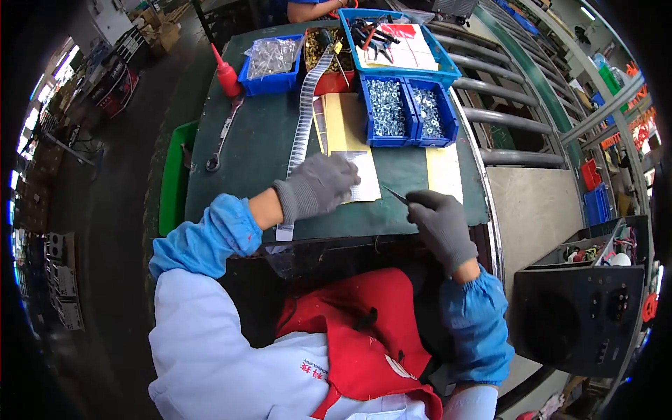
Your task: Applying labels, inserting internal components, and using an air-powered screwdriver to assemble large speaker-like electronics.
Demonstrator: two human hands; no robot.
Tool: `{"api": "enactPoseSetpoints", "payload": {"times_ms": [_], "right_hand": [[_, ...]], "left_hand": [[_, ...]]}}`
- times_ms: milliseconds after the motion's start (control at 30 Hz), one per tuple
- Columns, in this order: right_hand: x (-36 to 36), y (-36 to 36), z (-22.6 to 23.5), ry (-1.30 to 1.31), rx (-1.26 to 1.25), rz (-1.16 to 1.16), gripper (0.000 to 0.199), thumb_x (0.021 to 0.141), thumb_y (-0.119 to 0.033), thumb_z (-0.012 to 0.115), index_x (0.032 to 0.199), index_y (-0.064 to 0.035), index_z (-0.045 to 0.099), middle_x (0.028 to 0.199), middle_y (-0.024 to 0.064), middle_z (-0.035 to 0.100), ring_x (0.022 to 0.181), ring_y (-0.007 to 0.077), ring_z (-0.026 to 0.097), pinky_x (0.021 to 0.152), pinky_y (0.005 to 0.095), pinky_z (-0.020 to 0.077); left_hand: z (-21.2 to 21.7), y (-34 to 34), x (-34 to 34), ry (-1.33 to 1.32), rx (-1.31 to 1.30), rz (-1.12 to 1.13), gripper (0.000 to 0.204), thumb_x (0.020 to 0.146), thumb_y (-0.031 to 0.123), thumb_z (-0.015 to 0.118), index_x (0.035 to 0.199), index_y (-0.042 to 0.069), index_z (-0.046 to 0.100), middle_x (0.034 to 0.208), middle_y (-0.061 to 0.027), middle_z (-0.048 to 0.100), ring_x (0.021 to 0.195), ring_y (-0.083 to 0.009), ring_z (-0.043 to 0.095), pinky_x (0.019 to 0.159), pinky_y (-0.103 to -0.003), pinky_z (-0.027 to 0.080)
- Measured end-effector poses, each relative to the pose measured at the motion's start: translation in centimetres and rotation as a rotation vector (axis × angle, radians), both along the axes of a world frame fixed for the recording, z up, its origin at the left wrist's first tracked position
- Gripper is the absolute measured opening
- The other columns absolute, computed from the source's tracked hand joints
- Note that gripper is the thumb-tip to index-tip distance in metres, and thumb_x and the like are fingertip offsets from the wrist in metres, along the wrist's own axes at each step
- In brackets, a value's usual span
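Observation:
My left hand (323,183), in a grey knitted glove, rests over a white printed sheet (365,183) that lies on yellow paper sheets (344,119). Its fingers reach forward, slightly blurred, and I see nothing held in them. My right hand (442,225), gloved the same way, is closed around a slim dark pointed tool (396,194); its tip points left toward the sheets. Whether the tool is tweezers or a pen, I cannot make out. A long strip of small labels (302,126) runs beside the sheets and passes under my left wrist.
Blue bins of metal hardware (413,143) stand beyond the sheets, before a light-blue tray of tools (448,70). A blue bin of clear bags (273,82), a red bottle (227,78) and a wrench (222,140) lie leftward. Rollers (511,120) run along the right. Across the table, a person's arm (315,10) shows.

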State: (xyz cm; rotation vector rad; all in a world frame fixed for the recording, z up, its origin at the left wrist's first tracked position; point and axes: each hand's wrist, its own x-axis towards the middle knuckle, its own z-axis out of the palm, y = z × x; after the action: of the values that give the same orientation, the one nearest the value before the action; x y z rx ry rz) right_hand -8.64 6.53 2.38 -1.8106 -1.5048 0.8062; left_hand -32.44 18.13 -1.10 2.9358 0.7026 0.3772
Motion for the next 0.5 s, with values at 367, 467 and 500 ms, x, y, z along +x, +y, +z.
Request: {"api": "enactPoseSetpoints", "payload": {"times_ms": [367, 467, 500], "right_hand": [[-4.9, 7.1, 0.9, 0.11, -0.499, 0.079, 0.031, 0.085, -0.016, 0.054, 0.102, 0.0053, 0.068, 0.069, 0.0074, 0.064, 0.05, 0.0106, 0.054, 0.046, 0.0261, 0.0422], [-4.9, 7.7, -2.5, 0.095, -0.425, 0.055, 0.031, 0.085, -0.016, 0.055, 0.103, 0.0053, 0.068, 0.07, 0.0087, 0.065, 0.052, 0.0118, 0.055, 0.048, 0.0272, 0.043], [-5.5, 7.6, -3.1, 0.062, -0.34, 0.046, 0.031, 0.086, -0.017, 0.055, 0.103, 0.0058, 0.068, 0.071, 0.0101, 0.065, 0.054, 0.0134, 0.057, 0.05, 0.0285, 0.0447]], "left_hand": [[-3.7, -2.0, -0.8, 0.072, 0.115, -0.011, 0.033, 0.081, 0.019, 0.059, 0.111, 0.007, 0.064, 0.118, -0.0063, 0.063, 0.104, -0.0205, 0.059, 0.077, -0.037, 0.048], [-3.6, -2.0, -0.7, 0.065, 0.139, -0.015, 0.033, 0.08, 0.02, 0.058, 0.11, 0.007, 0.065, 0.119, -0.0069, 0.062, 0.105, -0.0211, 0.058, 0.078, -0.037, 0.047], [-3.5, -2.0, -0.7, 0.073, 0.14, -0.024, 0.032, 0.08, 0.02, 0.058, 0.108, 0.007, 0.065, 0.119, -0.0073, 0.062, 0.106, -0.0216, 0.058, 0.079, -0.038, 0.047]]}}
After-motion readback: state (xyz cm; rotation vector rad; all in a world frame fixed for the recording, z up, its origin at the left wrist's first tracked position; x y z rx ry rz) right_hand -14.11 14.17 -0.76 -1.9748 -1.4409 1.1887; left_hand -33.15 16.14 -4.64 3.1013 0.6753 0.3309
